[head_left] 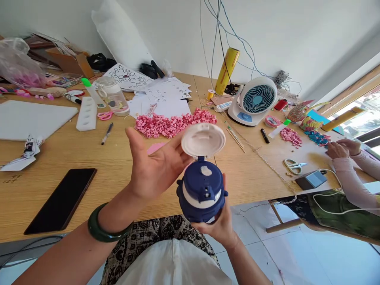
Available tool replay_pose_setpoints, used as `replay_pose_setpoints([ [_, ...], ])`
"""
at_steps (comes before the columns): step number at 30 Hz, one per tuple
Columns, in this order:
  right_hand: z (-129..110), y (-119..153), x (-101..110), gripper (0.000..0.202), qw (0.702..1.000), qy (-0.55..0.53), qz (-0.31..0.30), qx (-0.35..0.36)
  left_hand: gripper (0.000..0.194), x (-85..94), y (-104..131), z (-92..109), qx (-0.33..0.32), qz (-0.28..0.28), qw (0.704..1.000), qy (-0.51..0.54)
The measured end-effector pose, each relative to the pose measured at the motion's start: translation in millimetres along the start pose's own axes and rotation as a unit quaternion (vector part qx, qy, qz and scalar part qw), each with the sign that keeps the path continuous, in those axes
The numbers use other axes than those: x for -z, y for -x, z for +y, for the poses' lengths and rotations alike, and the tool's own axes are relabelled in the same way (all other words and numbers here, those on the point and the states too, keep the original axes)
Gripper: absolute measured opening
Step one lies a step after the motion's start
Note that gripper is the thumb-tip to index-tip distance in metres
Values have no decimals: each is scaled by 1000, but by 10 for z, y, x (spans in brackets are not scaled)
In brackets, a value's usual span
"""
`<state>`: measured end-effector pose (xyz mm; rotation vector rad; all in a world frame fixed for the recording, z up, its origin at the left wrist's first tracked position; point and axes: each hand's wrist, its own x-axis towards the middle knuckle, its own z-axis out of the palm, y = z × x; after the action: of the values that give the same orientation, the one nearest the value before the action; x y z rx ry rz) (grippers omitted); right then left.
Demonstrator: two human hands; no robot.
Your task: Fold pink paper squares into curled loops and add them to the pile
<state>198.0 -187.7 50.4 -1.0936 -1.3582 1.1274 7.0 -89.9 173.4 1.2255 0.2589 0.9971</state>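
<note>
A dark blue and white water bottle (202, 186) is held up in front of my body, just over the table's near edge. Its white flip lid (203, 140) stands raised on a hinge, showing the inner side. My right hand (221, 225) wraps round the bottle from below and the right. With palm up and thumb spread, my left hand (157, 170) has its fingertips behind the raised lid; whether they touch it is hidden. Behind the bottle lies a heap of pink folded pieces (172, 124).
A black phone (61, 201) and a pen (107, 133) lie at left. Papers (162, 95), a clear jug (113, 95) and a white fan (253, 101) stand farther back. At right, another person's hands (341, 148) work near scissors (294, 166) and a dark box (311, 180).
</note>
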Motion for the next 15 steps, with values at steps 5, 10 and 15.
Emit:
replay_pose_setpoints([
  [5, 12, -17, -5, 142, 999, -36, 10, -14, 106, 23, 28, -42, -62, 0, 995, -80],
  [10, -56, -80, -3, 144, 998, -62, -10, -22, 83, 90, 82, -142, -182, -3, 932, -312],
  [15, -80, -112, 25, 146, 996, -84, -25, -34, 89, 146, 142, -153, -227, -8, 897, -379],
])
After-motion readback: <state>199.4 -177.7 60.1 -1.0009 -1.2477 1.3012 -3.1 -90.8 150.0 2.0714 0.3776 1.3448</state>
